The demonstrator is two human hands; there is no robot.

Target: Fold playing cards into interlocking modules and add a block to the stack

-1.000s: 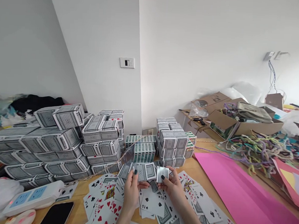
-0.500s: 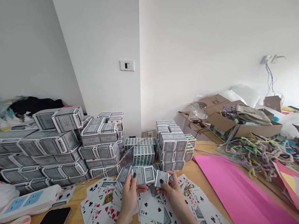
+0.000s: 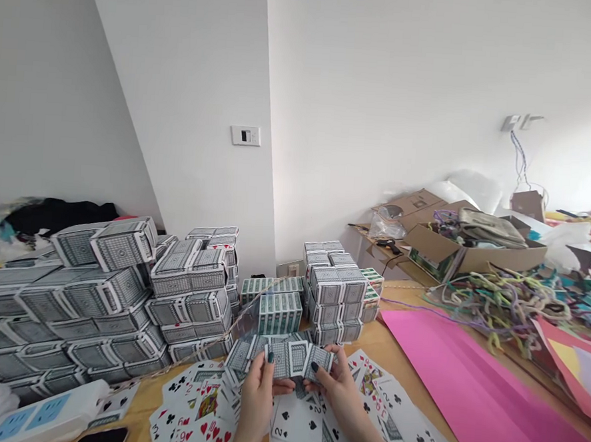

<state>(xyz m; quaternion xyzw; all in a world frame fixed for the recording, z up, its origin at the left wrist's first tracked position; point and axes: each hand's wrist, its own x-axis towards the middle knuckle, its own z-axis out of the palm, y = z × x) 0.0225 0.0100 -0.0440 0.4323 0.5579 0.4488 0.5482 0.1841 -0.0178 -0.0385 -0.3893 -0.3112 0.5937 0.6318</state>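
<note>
My left hand (image 3: 257,392) is closed on a fan of playing cards (image 3: 287,358) held backs toward me, thumb on top. My right hand (image 3: 336,385) pinches the rightmost card of that fan (image 3: 320,360) between thumb and fingers. Both hands hover above loose face-up playing cards (image 3: 293,424) scattered on the wooden table (image 3: 385,343). Just behind the fan stand stacked card boxes with green patterned backs (image 3: 280,310).
Large piles of boxed card decks (image 3: 95,295) fill the left; another pile (image 3: 338,290) stands behind the hands. A pink paper sheet (image 3: 470,385) lies right, with tangled coloured cords (image 3: 511,301) and a cardboard box (image 3: 469,248) beyond. A white power strip (image 3: 38,419) and a phone (image 3: 96,439) sit at front left.
My right hand has brought its card leftward to join the fan in my left hand. The view has shifted slightly down and right.
</note>
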